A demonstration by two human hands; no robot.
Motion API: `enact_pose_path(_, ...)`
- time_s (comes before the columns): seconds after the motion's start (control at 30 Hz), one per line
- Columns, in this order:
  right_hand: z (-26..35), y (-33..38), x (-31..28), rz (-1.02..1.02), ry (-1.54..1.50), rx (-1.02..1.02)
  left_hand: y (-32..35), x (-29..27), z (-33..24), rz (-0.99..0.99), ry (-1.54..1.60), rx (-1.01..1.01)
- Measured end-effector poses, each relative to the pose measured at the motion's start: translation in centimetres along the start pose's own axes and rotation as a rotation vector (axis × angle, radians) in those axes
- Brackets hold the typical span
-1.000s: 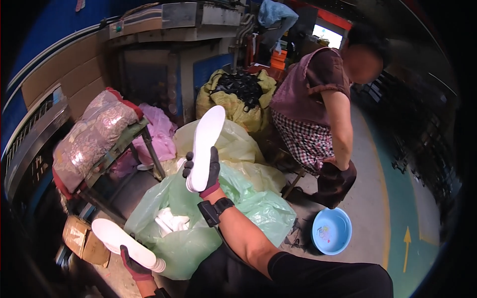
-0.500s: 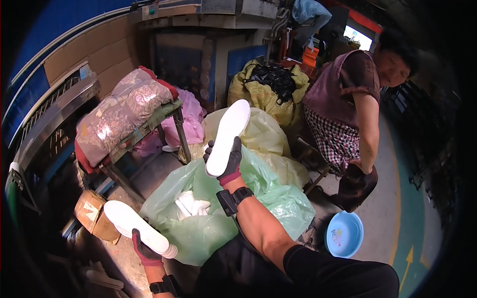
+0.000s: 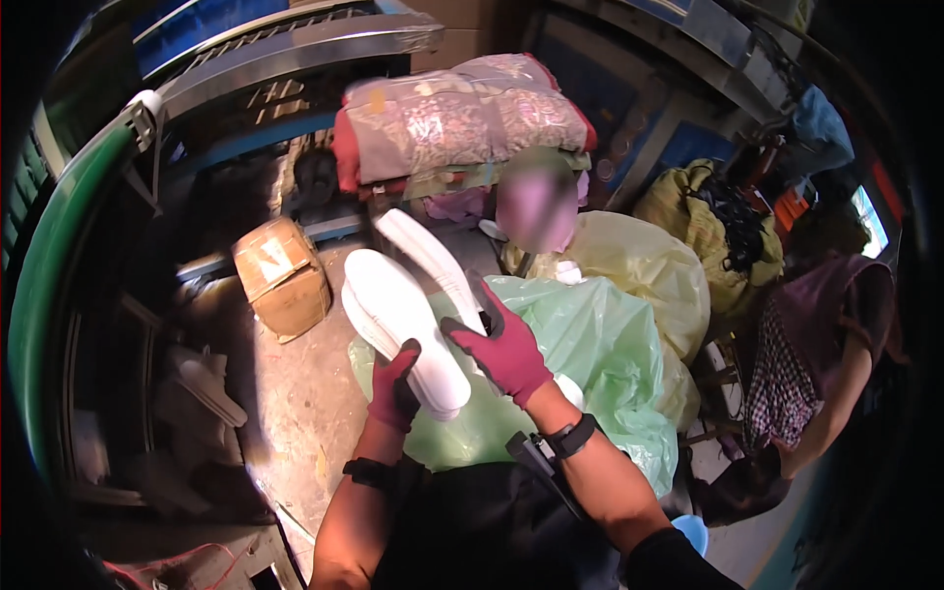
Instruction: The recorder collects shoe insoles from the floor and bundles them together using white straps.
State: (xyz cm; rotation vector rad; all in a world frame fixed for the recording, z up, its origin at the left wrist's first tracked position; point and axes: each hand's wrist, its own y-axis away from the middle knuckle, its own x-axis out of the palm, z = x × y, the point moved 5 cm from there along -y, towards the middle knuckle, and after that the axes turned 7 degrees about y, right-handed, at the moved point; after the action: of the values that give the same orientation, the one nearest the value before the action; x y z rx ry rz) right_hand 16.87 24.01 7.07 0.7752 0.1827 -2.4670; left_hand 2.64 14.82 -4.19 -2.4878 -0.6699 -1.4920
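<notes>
Both gloved hands are full: the left hand (image 3: 394, 386) has its thumb laid over the near end of a thick white insole stack (image 3: 395, 313), its sole face turned up, while the right hand (image 3: 504, 346) has its fingers closed round the near end of a second insole bundle (image 3: 430, 258), seen nearly edge-on with several layers showing. The two lots are held above the left side of the green bag (image 3: 602, 329), the second one farther and to the right, with a gap between their far ends; whether the right thumb touches the first stack I cannot tell. As far as can be judged, the gathering of these two lots is done, since both are off the floor and firmly gripped; they are not one pile yet, and neither has been set down. More white stuff remains out of the hands: a white piece (image 3: 568, 392) just beside the right wrist, partly hidden, and a dim heap of white pieces (image 3: 210, 389) well off to the left, past the cardboard box (image 3: 283, 278). How much the bag holds is hidden, so the amount left to handle cannot be told.
</notes>
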Motion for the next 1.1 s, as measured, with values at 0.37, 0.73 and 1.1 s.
enact_pose_path(0.37,3.9,1.8,1.5,0.25,0.378,0.026,0.2,-1.9,0.8,0.144,0.242,-0.082)
enact_pose_path(0.73,-5.1,-2.4,-10.9,0.301,-1.74,-0.282,-0.1,-3.3,1.7,0.203,0.131,-0.135)
enact_pose_path(1.1,-9.6,-1.5,-14.6,0.164,-1.756,-0.462,0.2,-3.9,1.4,0.293,0.032,-0.133)
